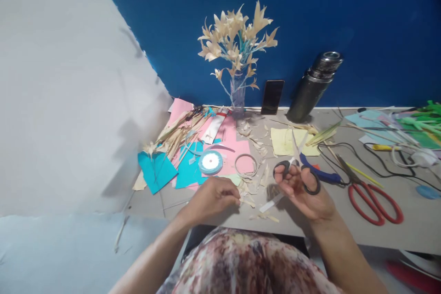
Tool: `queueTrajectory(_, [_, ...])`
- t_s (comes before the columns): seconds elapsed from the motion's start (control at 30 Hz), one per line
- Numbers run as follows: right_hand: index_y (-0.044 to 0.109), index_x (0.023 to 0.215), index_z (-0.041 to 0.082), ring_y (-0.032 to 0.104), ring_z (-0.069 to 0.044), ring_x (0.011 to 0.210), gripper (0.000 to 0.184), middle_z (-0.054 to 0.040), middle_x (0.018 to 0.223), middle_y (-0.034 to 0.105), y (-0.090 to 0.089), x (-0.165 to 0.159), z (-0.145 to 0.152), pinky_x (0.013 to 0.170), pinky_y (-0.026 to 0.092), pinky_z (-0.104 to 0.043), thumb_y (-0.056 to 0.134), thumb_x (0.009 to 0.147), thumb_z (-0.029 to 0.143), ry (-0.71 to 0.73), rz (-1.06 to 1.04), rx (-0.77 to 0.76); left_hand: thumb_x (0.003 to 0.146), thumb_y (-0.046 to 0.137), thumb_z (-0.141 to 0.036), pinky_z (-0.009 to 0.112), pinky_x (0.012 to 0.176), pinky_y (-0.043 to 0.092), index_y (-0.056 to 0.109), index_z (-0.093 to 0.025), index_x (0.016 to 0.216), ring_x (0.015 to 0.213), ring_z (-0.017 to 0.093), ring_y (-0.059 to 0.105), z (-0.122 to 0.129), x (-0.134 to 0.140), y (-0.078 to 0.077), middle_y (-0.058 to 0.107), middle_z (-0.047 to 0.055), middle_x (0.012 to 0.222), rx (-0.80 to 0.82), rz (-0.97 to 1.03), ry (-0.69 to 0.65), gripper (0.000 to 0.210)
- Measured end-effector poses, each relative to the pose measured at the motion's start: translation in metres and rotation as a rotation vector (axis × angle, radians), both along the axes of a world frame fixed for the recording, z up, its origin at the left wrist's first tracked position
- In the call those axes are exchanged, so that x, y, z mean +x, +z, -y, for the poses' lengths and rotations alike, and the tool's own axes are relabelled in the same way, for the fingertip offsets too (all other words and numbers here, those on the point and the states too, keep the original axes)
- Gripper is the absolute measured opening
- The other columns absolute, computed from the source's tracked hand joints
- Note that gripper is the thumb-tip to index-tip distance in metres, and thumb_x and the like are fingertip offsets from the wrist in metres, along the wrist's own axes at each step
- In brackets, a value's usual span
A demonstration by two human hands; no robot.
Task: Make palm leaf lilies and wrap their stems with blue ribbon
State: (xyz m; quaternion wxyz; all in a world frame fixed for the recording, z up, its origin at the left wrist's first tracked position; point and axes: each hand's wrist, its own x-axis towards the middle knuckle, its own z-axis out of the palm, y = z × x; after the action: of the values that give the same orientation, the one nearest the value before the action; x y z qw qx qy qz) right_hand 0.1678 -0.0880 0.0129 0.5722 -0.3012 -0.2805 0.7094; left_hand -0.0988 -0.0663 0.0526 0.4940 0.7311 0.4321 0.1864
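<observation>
My right hand (305,190) holds a small pair of scissors (295,154) with black handles, palm turned up and fingers through the loops. The blades are parted and point away from me. Low over the table's front edge, my left hand (218,197) is closed in a pinch. A pale strip of dried husk (247,202) sticks out at its fingertips. Between the hands lie a white strip (271,203) and several husk scraps (264,218). Just beyond my left hand is a spool of light blue ribbon (211,162), with a ring of tape (245,165) beside it.
Husk flowers (237,36) stand in a clear vase (237,96) at the back, near a phone (273,96) and a dark flask (312,89). Red-handled scissors (375,202), blue-handled pliers (322,172) and a black cable lie right. Coloured sheets (157,172) and dried stalks (179,133) cover the left.
</observation>
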Motion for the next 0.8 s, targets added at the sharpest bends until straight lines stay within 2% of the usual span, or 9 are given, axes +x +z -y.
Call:
queueTrajectory(0.07, [0.078,0.08,0.023,0.045,-0.009,0.055,0.034,-0.0057,0.084,0.071,0.001,0.003,0.001,0.05,0.039,-0.021,0.082,0.073,0.056,-0.04,-0.005,-0.016,0.09,0.055,-0.03,0.025,0.062,0.045,0.073,-0.017,0.072,0.062,0.016,0.063,0.001,-0.003,-0.007,0.07,0.003,0.065,0.023,-0.07,0.081,0.029])
queueTrajectory(0.17, [0.078,0.081,0.022,0.044,-0.009,0.054,0.037,-0.0056,0.083,0.069,0.003,0.007,0.003,0.048,0.037,-0.022,0.081,0.073,0.058,-0.077,0.046,-0.019,0.094,0.049,-0.03,0.027,0.073,0.048,0.076,-0.019,0.092,0.079,0.02,0.068,-0.002,-0.007,-0.018,0.076,0.006,0.085,0.167,-0.117,0.128,0.029])
queueTrajectory(0.23, [0.078,0.086,0.019,0.043,-0.009,0.053,0.044,-0.0064,0.08,0.068,0.003,0.007,0.005,0.047,0.035,-0.024,0.079,0.073,0.062,-0.086,0.139,-0.008,0.093,0.049,-0.031,0.028,0.075,0.049,0.075,-0.019,0.097,0.082,0.02,0.069,-0.006,-0.012,-0.024,0.077,0.006,0.089,0.23,-0.134,0.192,0.029])
queueTrajectory(0.3, [0.077,0.089,0.016,0.045,-0.01,0.053,0.05,-0.0076,0.08,0.068,0.002,0.006,0.007,0.046,0.034,-0.025,0.079,0.072,0.063,-0.103,0.276,0.015,0.094,0.046,-0.033,0.029,0.072,0.05,0.075,-0.019,0.096,0.074,0.02,0.068,-0.015,-0.021,-0.029,0.075,0.005,0.082,0.259,-0.169,0.331,0.032])
queueTrajectory(0.37, [0.075,0.09,0.015,0.047,-0.011,0.055,0.05,-0.0089,0.08,0.068,-0.001,0.004,0.008,0.047,0.034,-0.025,0.08,0.073,0.061,-0.118,0.397,0.032,0.092,0.047,-0.033,0.033,0.079,0.051,0.07,-0.018,0.113,0.086,0.023,0.069,-0.029,-0.03,-0.033,0.075,0.007,0.098,0.338,-0.227,0.502,0.035])
queueTrajectory(0.43, [0.074,0.092,0.014,0.047,-0.011,0.056,0.049,-0.0098,0.081,0.069,-0.005,0.0,0.009,0.048,0.035,-0.025,0.078,0.076,0.06,-0.118,0.451,0.037,0.085,0.058,-0.037,0.04,0.094,0.048,0.059,-0.016,0.133,0.111,0.03,0.063,-0.043,-0.036,-0.035,0.068,0.012,0.125,0.418,-0.369,0.486,0.052])
queueTrajectory(0.5, [0.073,0.093,0.013,0.047,-0.011,0.055,0.05,-0.0102,0.081,0.07,-0.008,-0.004,0.008,0.048,0.034,-0.026,0.075,0.078,0.061,-0.111,0.455,0.034,0.079,0.067,-0.042,0.047,0.104,0.042,0.049,-0.014,0.143,0.126,0.036,0.053,-0.053,-0.037,-0.036,0.061,0.017,0.135,0.448,-0.527,0.409,0.072])
queueTrajectory(0.63, [0.072,0.094,0.012,0.046,-0.011,0.054,0.051,-0.0094,0.08,0.069,-0.013,-0.009,0.005,0.048,0.032,-0.026,0.072,0.08,0.062,-0.08,0.463,0.016,0.075,0.072,-0.047,0.049,0.102,0.042,0.036,-0.013,0.15,0.129,0.04,0.049,-0.06,-0.025,-0.036,0.058,0.021,0.136,0.411,-0.717,0.336,0.09])
queueTrajectory(0.8, [0.072,0.095,0.012,0.044,-0.01,0.053,0.051,-0.0089,0.079,0.069,-0.014,-0.013,0.003,0.049,0.032,-0.026,0.073,0.08,0.06,-0.021,0.48,-0.006,0.072,0.076,-0.053,0.051,0.108,0.037,0.025,-0.011,0.154,0.142,0.043,0.035,-0.059,-0.023,-0.04,0.036,0.027,0.154,0.415,-0.747,0.37,0.105])
